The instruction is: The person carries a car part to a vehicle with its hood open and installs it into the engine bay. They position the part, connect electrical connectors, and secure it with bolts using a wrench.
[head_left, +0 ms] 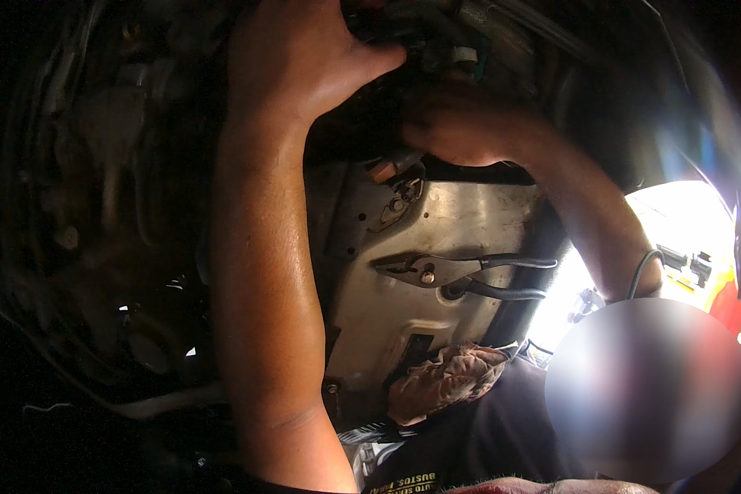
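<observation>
My left hand [292, 53] reaches up at the top edge among dark machine parts. Its thumb stretches out to the right, while the other fingers are hidden. Opposite it, my right hand [461, 128] is curled in shadow, fingers bent inward around something too dark to make out. Just below the right hand sits a small orange-brown piece [383, 171] beside a bolted metal bracket [399, 204]. Slip-joint pliers [428, 273] with dark handles lie on a bare metal plate [477, 210], touched by neither hand.
A crumpled brownish rag [449, 380] rests at the plate's near end, against a dark shirt [494, 436]. Dark machine parts [111, 148] fill the left side. Bright light [679, 210] comes in at the right, past a thin cable [640, 267] by my right arm.
</observation>
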